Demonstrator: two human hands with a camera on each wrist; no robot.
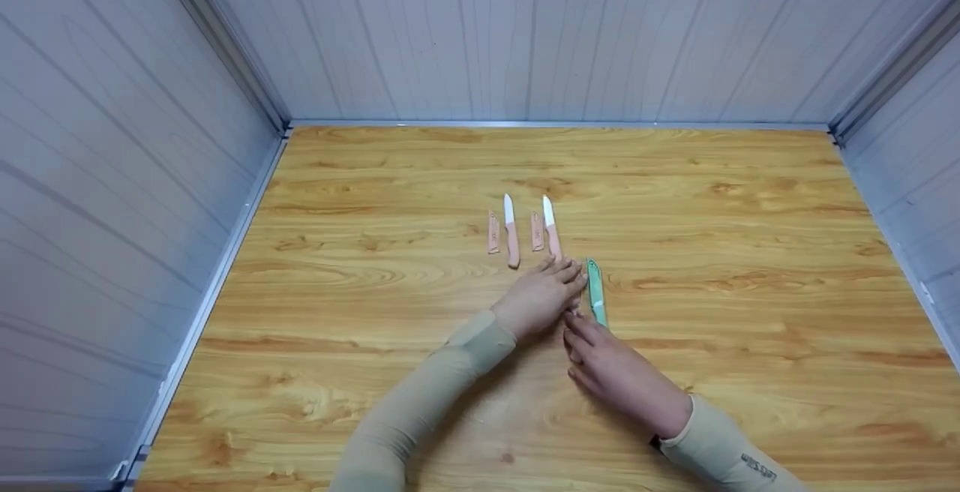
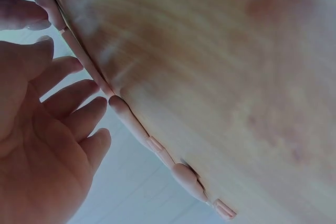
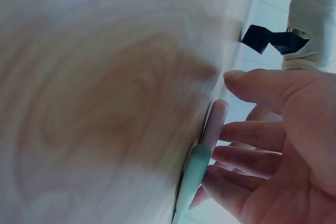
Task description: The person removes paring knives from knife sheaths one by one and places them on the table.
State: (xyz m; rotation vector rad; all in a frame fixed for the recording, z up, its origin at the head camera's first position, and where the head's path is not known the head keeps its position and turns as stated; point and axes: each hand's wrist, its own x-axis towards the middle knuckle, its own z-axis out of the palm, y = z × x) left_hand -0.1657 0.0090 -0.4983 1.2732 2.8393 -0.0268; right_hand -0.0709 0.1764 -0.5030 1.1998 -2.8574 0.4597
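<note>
left hand and right hand have loosely extended fingers gripping nothing, set along a pink knife, perhaps steadying it; a green knife lies just right of the left fingers.

Wood-grain tabletop; pale streaked panel walls on three sides; silvery edging.

The left arm rises from the bottom edge of the head view toward its centre, where the left hand lies back upward, its fingers slightly bent. From the lower right corner the right arm slants up and left, the right hand just below the left, thumb apart from its gently bent fingers.
</note>
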